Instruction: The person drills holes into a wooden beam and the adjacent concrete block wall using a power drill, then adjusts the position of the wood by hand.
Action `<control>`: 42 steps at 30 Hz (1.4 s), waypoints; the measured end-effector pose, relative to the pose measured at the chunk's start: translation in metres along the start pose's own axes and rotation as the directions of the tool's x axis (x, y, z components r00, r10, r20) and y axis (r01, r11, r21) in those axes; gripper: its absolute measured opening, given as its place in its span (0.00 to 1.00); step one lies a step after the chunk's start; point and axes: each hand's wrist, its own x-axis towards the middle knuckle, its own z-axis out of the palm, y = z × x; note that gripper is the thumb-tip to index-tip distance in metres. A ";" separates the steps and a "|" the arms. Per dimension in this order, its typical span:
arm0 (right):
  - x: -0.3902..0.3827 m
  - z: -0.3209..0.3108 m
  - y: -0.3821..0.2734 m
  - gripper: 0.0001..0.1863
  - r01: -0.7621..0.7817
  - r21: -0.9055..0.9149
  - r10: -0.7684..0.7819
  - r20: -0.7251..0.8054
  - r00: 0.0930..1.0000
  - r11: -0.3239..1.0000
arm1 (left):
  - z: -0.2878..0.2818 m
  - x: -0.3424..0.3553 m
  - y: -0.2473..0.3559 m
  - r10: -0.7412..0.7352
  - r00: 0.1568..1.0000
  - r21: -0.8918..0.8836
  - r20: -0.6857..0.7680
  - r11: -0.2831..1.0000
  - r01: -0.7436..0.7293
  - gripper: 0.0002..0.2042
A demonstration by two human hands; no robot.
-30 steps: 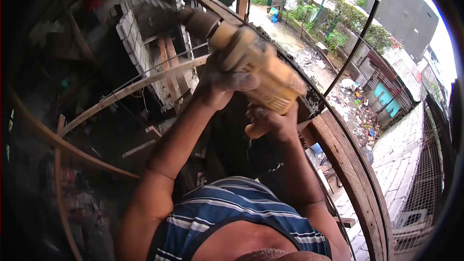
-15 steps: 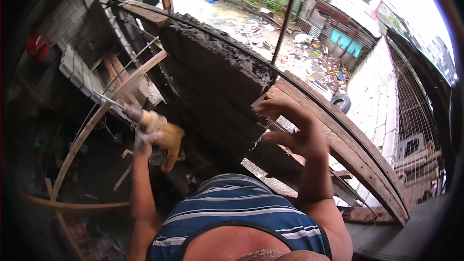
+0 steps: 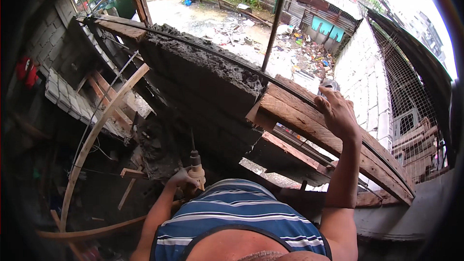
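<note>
Close to my body at lower centre, my left hand (image 3: pixel 181 179) is closed round a yellow power drill (image 3: pixel 196 171). Its long bit (image 3: pixel 193 140) points away from me, and my striped shirt hides the drill's rear part. At the right, my right hand (image 3: pixel 341 116) is open, its fingers stretched out over the thick wooden beam (image 3: pixel 295 108). A dark metal bar (image 3: pixel 309 100) runs along that beam, close to the fingers; whether they touch it I cannot tell. Left of the beam stands a dark wall (image 3: pixel 203 84) with rough mortar on its top.
A curved wooden strip (image 3: pixel 96 130) rises at the left, crossing another strip (image 3: pixel 92 233) near the bottom. An upright metal rod (image 3: pixel 274 29) stands beyond the wall. Rubble (image 3: pixel 309 50) lies outside. At the far left is a person in red (image 3: pixel 26 72).
My left hand has brought the drill in toward my body, turning its bit from leftward to forward. My right hand has moved right and outward, over the beam.
</note>
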 end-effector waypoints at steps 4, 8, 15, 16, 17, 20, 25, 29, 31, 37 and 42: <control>0.007 -0.003 -0.006 0.38 -0.098 -0.003 0.098 0.090 0.991 0.995 | -0.028 0.016 -0.027 -0.041 0.999 0.069 0.022 0.997 0.039 0.34; 0.011 0.006 0.001 0.33 -0.108 0.121 0.089 0.157 0.984 0.987 | -0.034 0.020 -0.048 -0.018 0.998 -0.038 0.061 0.999 0.020 0.30; 0.013 0.027 0.025 0.32 0.073 0.113 -0.081 0.069 0.994 0.991 | -0.043 0.019 -0.038 -0.125 0.992 0.047 0.032 0.991 0.123 0.34; 0.011 0.022 0.016 0.32 0.014 0.117 -0.022 0.066 0.998 0.993 | -0.044 0.020 -0.040 -0.148 0.989 0.036 0.019 0.988 0.147 0.35; 0.010 0.019 0.010 0.32 -0.046 0.119 0.039 0.062 0.997 0.992 | -0.045 0.021 -0.042 -0.171 0.985 0.026 0.009 0.985 0.171 0.35; 0.012 0.025 0.017 0.29 0.006 0.040 -0.008 0.062 0.998 0.999 | -0.052 0.027 -0.047 -0.127 0.992 0.031 0.013 0.991 0.127 0.35; 0.012 0.023 0.020 0.25 -0.046 0.026 0.043 0.104 0.994 0.999 | -0.052 0.022 -0.034 -0.088 0.992 -0.080 0.092 0.992 0.095 0.30; 0.018 0.035 0.040 0.24 0.056 0.037 -0.061 0.148 0.987 0.998 | -0.027 0.001 -0.006 0.029 0.992 0.050 0.124 0.998 -0.036 0.28; 0.017 0.021 0.003 0.31 -0.165 0.117 0.140 0.195 0.971 0.979 | -0.016 -0.026 0.000 0.122 0.985 0.117 0.124 0.984 -0.137 0.27; -0.001 0.009 0.011 0.37 -0.143 0.008 0.140 0.148 0.979 0.990 | 0.019 -0.059 0.038 0.376 0.886 0.246 0.270 0.863 -0.441 0.25; 0.002 0.010 0.011 0.38 -0.171 0.011 0.167 0.147 0.975 0.985 | 0.017 -0.049 0.046 0.499 0.776 0.183 0.385 0.783 -0.594 0.22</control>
